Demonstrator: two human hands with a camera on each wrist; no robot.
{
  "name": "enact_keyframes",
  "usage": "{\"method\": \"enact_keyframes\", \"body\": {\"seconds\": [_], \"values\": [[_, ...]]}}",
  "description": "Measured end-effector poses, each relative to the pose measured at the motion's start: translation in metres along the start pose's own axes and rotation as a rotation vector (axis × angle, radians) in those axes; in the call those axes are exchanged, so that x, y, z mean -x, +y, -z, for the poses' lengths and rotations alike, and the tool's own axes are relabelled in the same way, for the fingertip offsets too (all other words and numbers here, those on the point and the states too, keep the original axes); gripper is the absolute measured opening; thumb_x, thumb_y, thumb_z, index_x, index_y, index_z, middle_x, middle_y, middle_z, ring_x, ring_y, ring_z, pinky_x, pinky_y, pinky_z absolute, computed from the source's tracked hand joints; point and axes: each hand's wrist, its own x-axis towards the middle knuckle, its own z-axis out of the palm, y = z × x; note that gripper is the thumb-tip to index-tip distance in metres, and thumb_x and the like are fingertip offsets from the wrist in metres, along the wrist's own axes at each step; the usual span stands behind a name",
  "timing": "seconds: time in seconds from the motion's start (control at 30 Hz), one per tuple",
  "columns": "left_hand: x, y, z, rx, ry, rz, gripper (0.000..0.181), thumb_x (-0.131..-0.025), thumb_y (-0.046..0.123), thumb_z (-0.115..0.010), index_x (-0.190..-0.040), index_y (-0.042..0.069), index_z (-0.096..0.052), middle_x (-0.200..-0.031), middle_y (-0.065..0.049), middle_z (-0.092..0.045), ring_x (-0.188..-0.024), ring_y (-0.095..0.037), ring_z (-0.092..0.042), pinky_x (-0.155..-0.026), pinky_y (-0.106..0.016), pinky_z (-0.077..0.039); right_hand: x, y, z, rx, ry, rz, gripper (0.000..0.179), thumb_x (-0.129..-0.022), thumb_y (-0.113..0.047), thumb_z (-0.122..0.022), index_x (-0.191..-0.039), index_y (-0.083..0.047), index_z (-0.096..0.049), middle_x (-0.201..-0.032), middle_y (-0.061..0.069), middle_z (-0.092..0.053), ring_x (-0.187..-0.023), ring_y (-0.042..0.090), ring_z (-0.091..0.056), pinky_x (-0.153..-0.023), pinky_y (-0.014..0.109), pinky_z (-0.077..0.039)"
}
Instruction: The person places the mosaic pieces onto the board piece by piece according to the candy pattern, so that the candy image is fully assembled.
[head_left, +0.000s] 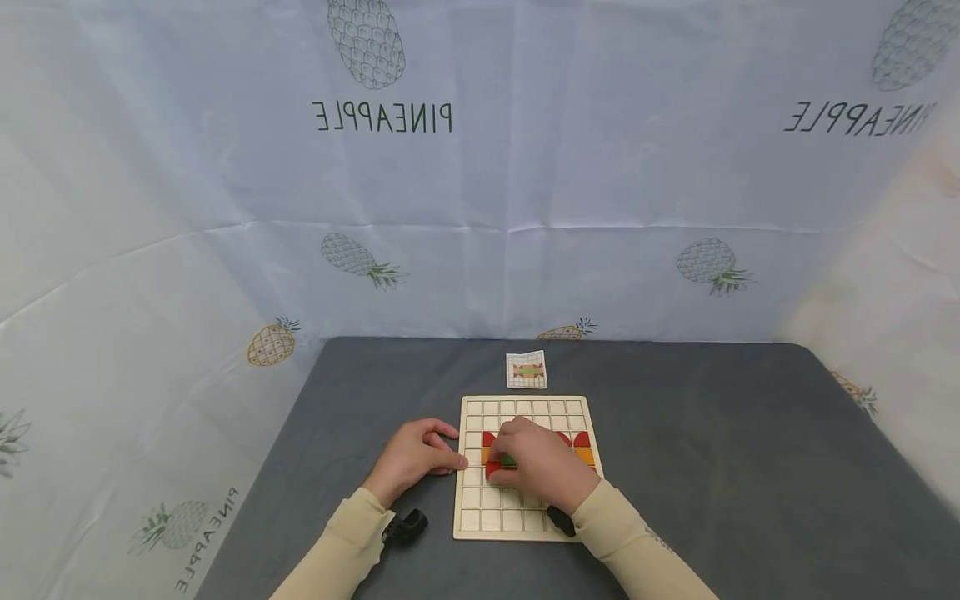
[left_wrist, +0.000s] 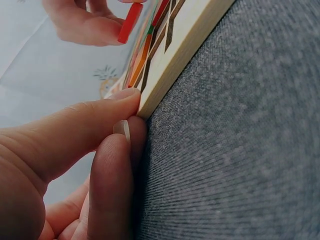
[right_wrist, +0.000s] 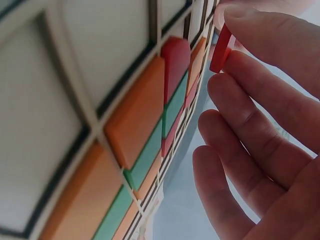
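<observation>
A pale wooden grid board (head_left: 491, 521) lies on the dark table with red, orange and green tiles set in its middle rows. My right hand (head_left: 543, 462) is over the board, pinching a small red tile (right_wrist: 220, 50) between thumb and index finger, the other fingers loosely bent. In the left wrist view this red tile (left_wrist: 131, 22) stands tilted above the board. My left hand (head_left: 416, 454) holds the board's left edge, thumb on the rim and curled fingertips against its side. Orange tiles (right_wrist: 140, 110) and green tiles (right_wrist: 175, 107) fill neighbouring cells. The right hand hides part of the pattern.
Beyond the board lies a small card (head_left: 527, 369) printed with a coloured grid pattern. The dark grey table (head_left: 720, 467) extends to both sides. A white pineapple-print cloth (head_left: 510, 167) hangs behind it. Black straps show at both wrists.
</observation>
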Motion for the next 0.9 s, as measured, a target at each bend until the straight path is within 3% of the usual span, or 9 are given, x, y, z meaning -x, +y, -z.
{"method": "enact_keyframes", "body": {"seconds": [0.23, 0.9], "values": [[0.004, -0.0024, 0.0049, -0.001, 0.031, 0.011, 0.049, -0.077, 0.019, -0.099, -0.118, 0.006, -0.075, -0.082, -0.006, -0.075, -0.07, -0.018, -0.073, -0.07, -0.032, -0.065, -0.0055, -0.0074, -0.0069, 0.02, 0.009, 0.052, 0.014, -0.092, -0.03, -0.09, -0.097, -0.019, -0.081, -0.092, -0.009, -0.067, -0.088, 0.007, -0.055, -0.075, 0.023, -0.055], [-0.0024, 0.0006, -0.0014, -0.008, 0.025, 0.023, 0.048, -0.078, 0.022, -0.099, -0.117, 0.008, -0.075, -0.081, -0.006, -0.074, -0.071, -0.017, -0.073, -0.071, -0.033, -0.066, -0.0045, -0.0045, -0.0101, 0.089, 0.038, 0.035, 0.011, -0.092, -0.027, -0.089, -0.091, -0.018, -0.082, -0.084, -0.008, -0.065, -0.081, 0.007, -0.051, -0.069, 0.022, -0.052]]}}
